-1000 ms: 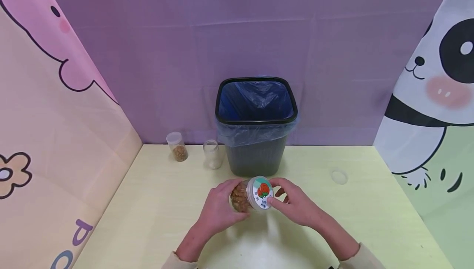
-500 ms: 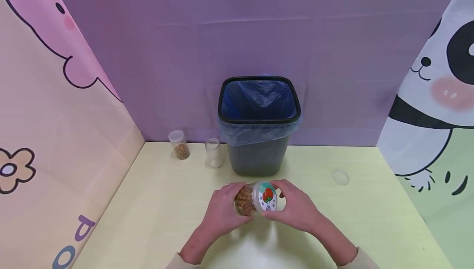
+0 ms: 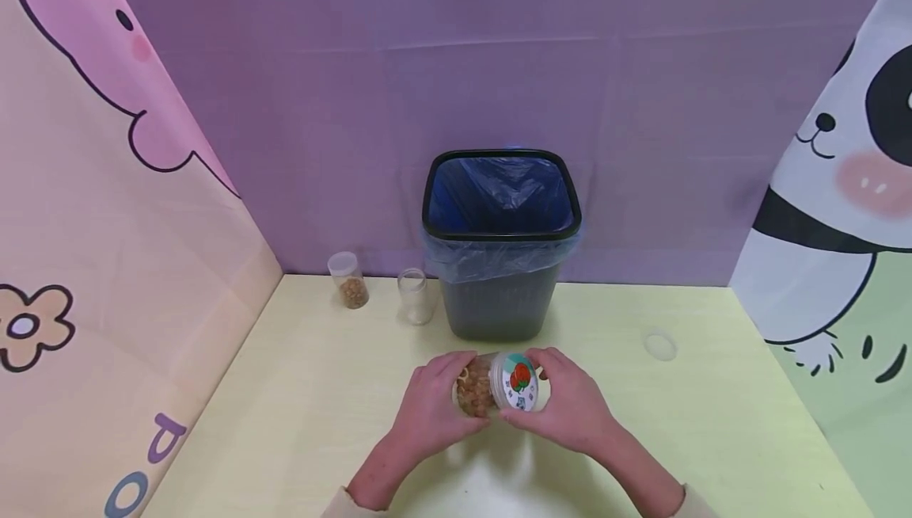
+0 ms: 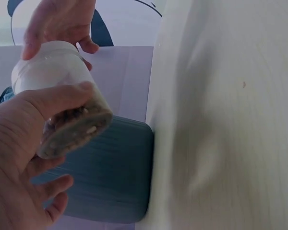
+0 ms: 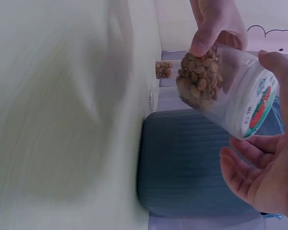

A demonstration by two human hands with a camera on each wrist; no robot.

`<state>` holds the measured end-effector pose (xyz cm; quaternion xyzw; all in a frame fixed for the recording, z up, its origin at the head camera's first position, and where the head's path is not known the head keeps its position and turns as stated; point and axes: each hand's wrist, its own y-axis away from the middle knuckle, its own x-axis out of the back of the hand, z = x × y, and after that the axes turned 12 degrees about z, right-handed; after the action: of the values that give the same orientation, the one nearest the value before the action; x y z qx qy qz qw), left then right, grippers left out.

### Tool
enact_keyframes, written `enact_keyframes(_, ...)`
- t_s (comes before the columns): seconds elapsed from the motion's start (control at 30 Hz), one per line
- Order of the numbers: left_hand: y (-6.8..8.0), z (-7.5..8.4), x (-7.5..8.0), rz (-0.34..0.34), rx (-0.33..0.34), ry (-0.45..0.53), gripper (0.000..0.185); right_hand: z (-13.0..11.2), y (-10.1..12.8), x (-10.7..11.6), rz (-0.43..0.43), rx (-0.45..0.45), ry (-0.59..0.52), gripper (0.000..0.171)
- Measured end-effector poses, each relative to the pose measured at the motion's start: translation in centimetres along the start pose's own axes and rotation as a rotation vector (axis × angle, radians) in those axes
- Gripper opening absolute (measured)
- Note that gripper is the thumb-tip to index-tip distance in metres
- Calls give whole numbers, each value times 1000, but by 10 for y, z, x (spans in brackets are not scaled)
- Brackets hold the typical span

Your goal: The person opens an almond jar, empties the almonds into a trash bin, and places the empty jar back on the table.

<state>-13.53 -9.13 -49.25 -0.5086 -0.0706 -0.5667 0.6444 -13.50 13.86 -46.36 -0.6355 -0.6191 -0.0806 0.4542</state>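
Observation:
A clear plastic jar (image 3: 479, 388) partly filled with brown nuts is held on its side just above the yellow table (image 3: 299, 391). Its white lid (image 3: 519, 382), with a red and teal sticker, points right. My left hand (image 3: 435, 411) grips the jar's body, thumb over the top. My right hand (image 3: 570, 405) curls round the lid. In the left wrist view the left hand (image 4: 19, 158) holds the jar (image 4: 62, 96) with the right hand (image 4: 62, 19) beyond. In the right wrist view the right hand (image 5: 264, 167) has its thumb over the lid (image 5: 257, 108); the nuts (image 5: 199, 79) lie at the jar's bottom end.
A dark bin (image 3: 499, 304) with a blue liner stands just behind the hands. Left of it are a small capped jar with nuts (image 3: 347, 280) and a small clear jar (image 3: 415, 295). A clear lid (image 3: 659, 345) lies at the right. Printed cloth walls enclose the table.
The right hand's fingers have closed further round the lid. Both hands and the jar have shifted slightly right and nearer to me.

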Motion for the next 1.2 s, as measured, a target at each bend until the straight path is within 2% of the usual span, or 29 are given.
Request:
enact_keyframes(0.2,-8,-5,0,22,-42,133,89,3,-3,5,85,47,-64,69)
enact_keyframes(0.43,-15,-9,-2,-29,12,216,94,4,-7,9,101,63,-115,71)
enact_keyframes(0.57,-17,-10,-1,-30,1,211,92,2,-7,10,85,50,-122,75)
enact_keyframes(0.7,-17,-11,1,7,-25,195,92,0,-6,10,69,29,-81,77)
enact_keyframes(0.87,-15,-12,0,28,-37,199,90,-2,-3,6,76,-45,-18,76)
enact_keyframes(1.0,-12,-14,-3,19,-40,200,90,-2,-1,3,66,-83,-39,74)
enact_keyframes(1.2,-12,-16,-4,36,-79,196,89,0,-1,0,77,-82,-105,70)
